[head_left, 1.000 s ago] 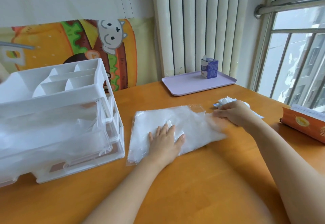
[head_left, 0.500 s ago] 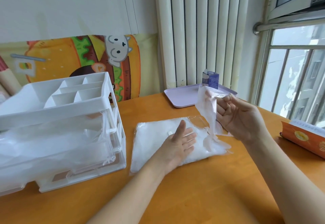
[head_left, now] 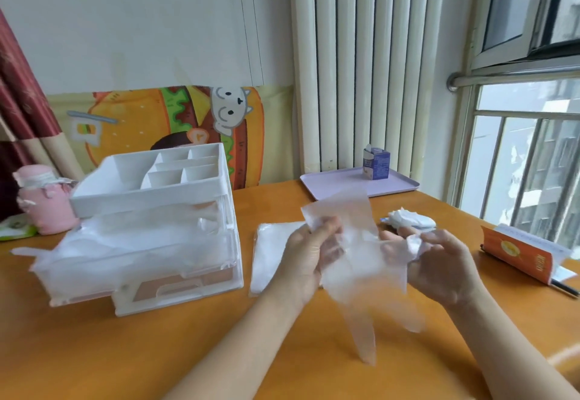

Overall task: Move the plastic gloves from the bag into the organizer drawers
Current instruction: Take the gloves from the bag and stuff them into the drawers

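Note:
A thin clear plastic glove (head_left: 354, 261) hangs in the air between my two hands above the table. My left hand (head_left: 309, 261) pinches its upper left edge. My right hand (head_left: 439, 266) grips its bunched right side. The glove's fingers dangle down toward the table. The flat clear bag of gloves (head_left: 271, 257) lies on the table behind my left hand, partly hidden by it. The white organizer (head_left: 150, 230) stands at the left. Its upper clear drawers are pulled out and hold loose plastic gloves (head_left: 103, 252).
A lilac tray (head_left: 339, 181) with a small blue carton (head_left: 376, 164) sits at the back by the radiator. Crumpled white paper (head_left: 411, 219) lies behind my right hand. An orange box (head_left: 518, 258) lies at the right edge. A pink bottle (head_left: 44, 199) stands far left.
My left hand has lifted off the bag and taken hold of the glove. Both hands now hold the glove spread out and higher. The view has tilted upward.

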Motion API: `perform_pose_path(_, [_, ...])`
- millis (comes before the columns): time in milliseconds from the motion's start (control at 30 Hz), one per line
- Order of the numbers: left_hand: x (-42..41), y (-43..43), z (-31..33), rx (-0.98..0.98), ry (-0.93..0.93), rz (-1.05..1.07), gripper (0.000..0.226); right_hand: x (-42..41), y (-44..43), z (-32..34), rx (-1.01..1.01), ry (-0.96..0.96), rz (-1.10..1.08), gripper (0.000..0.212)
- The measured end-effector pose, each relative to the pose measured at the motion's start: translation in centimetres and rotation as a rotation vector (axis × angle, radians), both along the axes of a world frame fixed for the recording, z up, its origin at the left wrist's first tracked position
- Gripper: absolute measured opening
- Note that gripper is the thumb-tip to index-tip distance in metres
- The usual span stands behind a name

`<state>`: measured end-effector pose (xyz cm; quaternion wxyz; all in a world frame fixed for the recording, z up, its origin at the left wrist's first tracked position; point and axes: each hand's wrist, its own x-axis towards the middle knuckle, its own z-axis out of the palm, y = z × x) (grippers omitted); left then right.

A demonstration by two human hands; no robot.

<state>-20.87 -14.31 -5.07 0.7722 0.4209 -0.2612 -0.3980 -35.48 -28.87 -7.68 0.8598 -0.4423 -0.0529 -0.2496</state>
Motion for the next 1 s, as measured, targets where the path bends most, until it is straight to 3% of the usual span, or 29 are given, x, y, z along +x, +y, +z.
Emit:
perform_pose_path(133, [-0.7,4.1,3.7,0.061,-0.553,0.028,0.011,0.2,0.6,0.8,-0.096,0.059,0.008,0.064])
perform_pose_path(233, [-0.9,7.1,6.1,0.162,-0.891,0.015,0.013,0.6,2.2,4.1,-0.389,0.107,-0.075,0.072])
perform_pose_path(400, [-0.5,11.1,8.4,0.334,-1.102,0.153,0.020,2.7,8.8,11.4,-1.100,0.266,-0.165,0.061])
perform_pose_path(533, [0.8,14.4,9.5,0.440,-1.113,0.175,0.014,6.1,13.9,14.3,-1.479,0.391,-0.375,0.020])
perform_pose_path(600, [1.9,16.1,10.2,0.483,-1.104,0.158,0.011,7.1,15.2,15.3,-1.440,0.357,-0.415,0.013])
perform_pose_path(800, [8.0,22.3,13.7,0.591,-0.964,0.257,0.014,10.6,15.6,17.5,-1.012,0.234,-0.588,0.018])
perform_pose_path(933, [12.5,24.6,15.0,0.628,-0.790,0.397,0.003,13.8,16.1,17.1,-1.033,0.311,-0.625,0.006])
perform_pose_path(1000, [13.5,24.9,15.1,0.683,-0.749,0.459,0.002,15.4,16.7,16.1,-1.074,0.352,-0.575,0.016])
